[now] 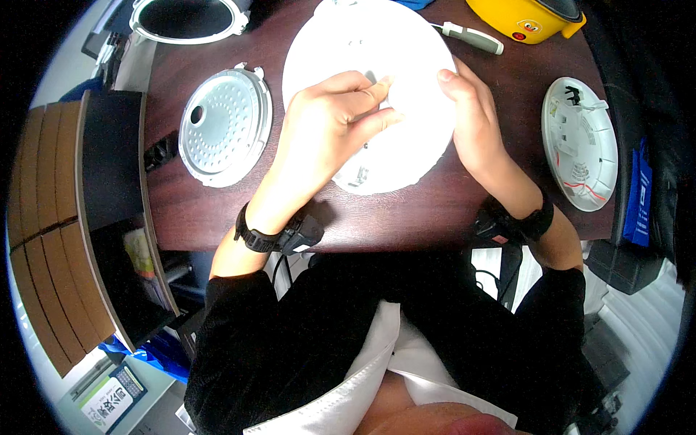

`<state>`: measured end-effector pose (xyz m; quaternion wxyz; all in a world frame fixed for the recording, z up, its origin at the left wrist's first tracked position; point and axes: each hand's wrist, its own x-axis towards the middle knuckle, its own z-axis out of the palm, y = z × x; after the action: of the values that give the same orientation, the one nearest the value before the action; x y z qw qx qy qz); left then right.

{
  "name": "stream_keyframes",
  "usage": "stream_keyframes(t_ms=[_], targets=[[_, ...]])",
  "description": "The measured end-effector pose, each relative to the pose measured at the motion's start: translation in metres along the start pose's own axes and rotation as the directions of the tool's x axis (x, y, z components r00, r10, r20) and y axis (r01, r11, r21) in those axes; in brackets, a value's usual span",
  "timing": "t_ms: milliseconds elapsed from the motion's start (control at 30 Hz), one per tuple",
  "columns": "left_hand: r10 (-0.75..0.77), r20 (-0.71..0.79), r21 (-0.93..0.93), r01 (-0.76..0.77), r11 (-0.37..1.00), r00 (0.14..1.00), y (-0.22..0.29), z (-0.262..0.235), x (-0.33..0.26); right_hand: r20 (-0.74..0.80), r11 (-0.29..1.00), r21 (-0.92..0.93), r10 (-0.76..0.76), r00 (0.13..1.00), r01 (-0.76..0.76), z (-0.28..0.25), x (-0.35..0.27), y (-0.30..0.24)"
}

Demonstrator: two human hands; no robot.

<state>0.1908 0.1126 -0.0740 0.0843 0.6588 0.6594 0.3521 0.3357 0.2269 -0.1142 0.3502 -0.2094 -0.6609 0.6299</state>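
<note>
A large, round white cover [417,156], overexposed in places, lies in front of me near the middle of the table. My left hand [330,112] is over its face, thumb and fingers pinched together near the centre. Whatever is between those fingertips is too small or too washed out to make out. On the cover's right rim is my right hand [475,119], its thumb on top and its fingers round the edge.
Left of the cover lies a grey dimpled disc [226,129], with a white ring [190,36] beyond it. A grey-handled tool [473,38] and a yellow pot [525,20] are at the far right. A white shell with red wire [580,145] sits near the right edge.
</note>
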Motion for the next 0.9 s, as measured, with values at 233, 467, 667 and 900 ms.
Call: stream_keyframes(t_ms=[233, 467, 667, 900], targets=[[-0.08, 0.095, 0.004, 0.08, 0.997, 0.992, -0.007, -0.014, 0.006, 0.058, 0.99, -0.129, -0.052, 0.997, 0.059, -0.002, 0.001, -0.005], [0.015, 0.027, -0.079, -0.013, 0.997, 1.0, -0.001, -0.012, 0.009, 0.085, 1.0, 0.006, 0.003, 0.996, -0.003, 0.002, -0.001, -0.002], [-0.045, -0.146, -0.431, -0.023, 0.902, 0.988, -0.008, -0.019, 0.009, 0.273, 0.973, 0.231, -0.076, 0.959, 0.012, 0.005, 0.005, -0.014], [-0.165, -0.192, -0.766, -0.043, 0.642, 0.967, -0.01, -0.029, -0.004, 0.193, 0.935, -0.048, -0.336, 0.922, 0.351, 0.02, 0.016, -0.039]])
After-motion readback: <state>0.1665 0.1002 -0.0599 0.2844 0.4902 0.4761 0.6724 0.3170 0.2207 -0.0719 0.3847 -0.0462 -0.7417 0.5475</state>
